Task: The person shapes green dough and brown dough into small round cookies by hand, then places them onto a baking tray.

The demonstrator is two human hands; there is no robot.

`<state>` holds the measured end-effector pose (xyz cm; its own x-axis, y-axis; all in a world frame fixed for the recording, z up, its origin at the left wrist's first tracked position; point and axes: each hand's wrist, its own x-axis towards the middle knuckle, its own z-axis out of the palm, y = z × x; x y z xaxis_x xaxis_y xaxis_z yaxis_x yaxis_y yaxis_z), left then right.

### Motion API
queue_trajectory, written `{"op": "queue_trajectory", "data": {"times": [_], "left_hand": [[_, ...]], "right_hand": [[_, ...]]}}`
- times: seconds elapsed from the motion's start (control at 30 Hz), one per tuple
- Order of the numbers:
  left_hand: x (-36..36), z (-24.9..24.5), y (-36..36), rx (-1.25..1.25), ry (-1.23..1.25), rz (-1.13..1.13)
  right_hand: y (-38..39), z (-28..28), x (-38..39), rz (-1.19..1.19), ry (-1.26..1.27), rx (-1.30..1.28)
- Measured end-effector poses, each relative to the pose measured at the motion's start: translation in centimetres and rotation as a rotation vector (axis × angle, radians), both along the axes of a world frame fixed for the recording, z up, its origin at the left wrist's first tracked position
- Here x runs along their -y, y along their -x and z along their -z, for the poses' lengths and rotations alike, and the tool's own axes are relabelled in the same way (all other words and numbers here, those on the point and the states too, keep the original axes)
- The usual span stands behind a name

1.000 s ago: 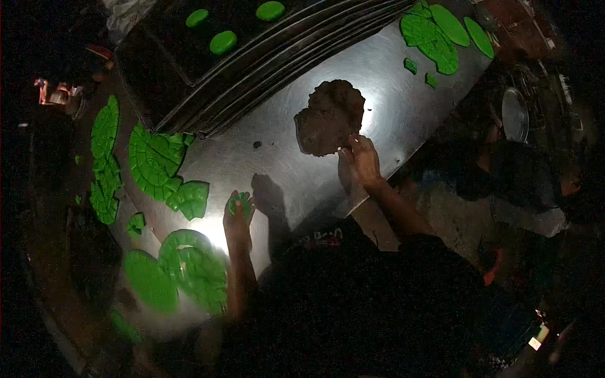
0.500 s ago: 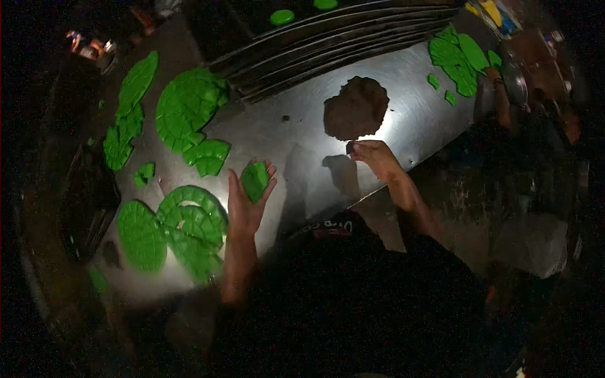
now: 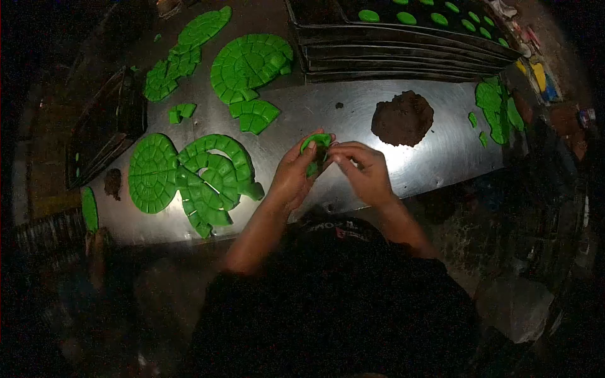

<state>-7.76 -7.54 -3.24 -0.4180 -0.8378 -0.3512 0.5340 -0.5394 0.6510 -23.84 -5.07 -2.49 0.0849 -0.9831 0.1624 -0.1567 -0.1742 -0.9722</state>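
My left hand (image 3: 291, 176) is curled around a small piece of green dough (image 3: 314, 141), cupped upward with a dark patch showing inside it. My right hand (image 3: 368, 174) meets it from the right, fingers bent and tips pinched at the dough's edge. Exactly what those fingertips grip is partly hidden. To the right on the metal table (image 3: 328, 189) lies a large lump of dark brown filling (image 3: 402, 120). Scored rounds of green dough (image 3: 152, 173), partly broken into wedges, lie left of my hands.
Stacked black baking trays (image 3: 403, 55) stand at the back, the top one bearing green discs (image 3: 406, 18). More trays (image 3: 104, 129) are at the left edge. Further green dough (image 3: 491, 107) lies far right. Another person's hand (image 3: 96, 242) is at lower left, near a green dough piece (image 3: 90, 209).
My hands have come together; the right has moved from beside the brown lump to the green dough in my left, whose fingers have curled around it. The view has shifted.
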Motion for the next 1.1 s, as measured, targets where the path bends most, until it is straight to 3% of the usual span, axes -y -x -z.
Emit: {"op": "queue_trajectory", "data": {"times": [0.13,0.2,0.23,0.27,0.33,0.47,0.57,0.6,0.73,0.87,0.93,1.03,1.1], "left_hand": [[0.1,-0.8,0.5,-0.072,-0.012,0.068],[0.4,-1.0,1.6,-0.037,-0.011,0.036],[0.7,-1.0,2.1,-0.003,-0.009,-0.001],[1.3,-0.6,2.5,0.001,-0.012,-0.006],[2.8,0.6,2.9,-0.120,-0.112,-0.229],[5.6,0.9,2.6,-0.224,-0.255,-0.263],[7.3,0.2,0.9,-0.288,-0.186,0.201],[7.6,-0.2,0.7,-0.081,-0.019,0.307],[8.6,-1.8,-0.3,0.103,0.019,0.372],[8.6,-1.3,-2.7,-0.036,0.034,0.494],[8.0,-3.5,-2.1,0.317,0.287,0.512],[5.9,-3.9,-2.6,0.140,0.415,0.326],[4.7,-4.5,-2.6,0.134,0.566,0.273]], "right_hand": [[2.7,-0.9,3.9,0.077,0.055,-0.231],[4.0,-0.1,5.9,-0.266,-0.020,-0.283],[4.1,0.0,6.3,-0.270,-0.020,-0.280],[3.5,0.0,6.4,-0.175,0.174,-0.354],[1.3,-0.7,6.1,-0.015,0.503,-0.438],[0.3,1.4,6.1,-0.155,0.468,-0.472],[1.5,1.2,7.8,-0.138,0.488,-0.508],[1.8,1.0,8.1,-0.141,0.499,-0.534],[1.9,-0.4,8.9,-0.206,0.502,-0.545],[1.9,-0.7,8.4,-0.199,0.617,-0.593],[2.0,-1.8,7.9,-0.291,0.664,-0.452],[0.9,-4.7,5.9,-0.125,0.508,-0.240],[0.6,-6.2,5.0,-0.076,0.395,-0.237]]}}
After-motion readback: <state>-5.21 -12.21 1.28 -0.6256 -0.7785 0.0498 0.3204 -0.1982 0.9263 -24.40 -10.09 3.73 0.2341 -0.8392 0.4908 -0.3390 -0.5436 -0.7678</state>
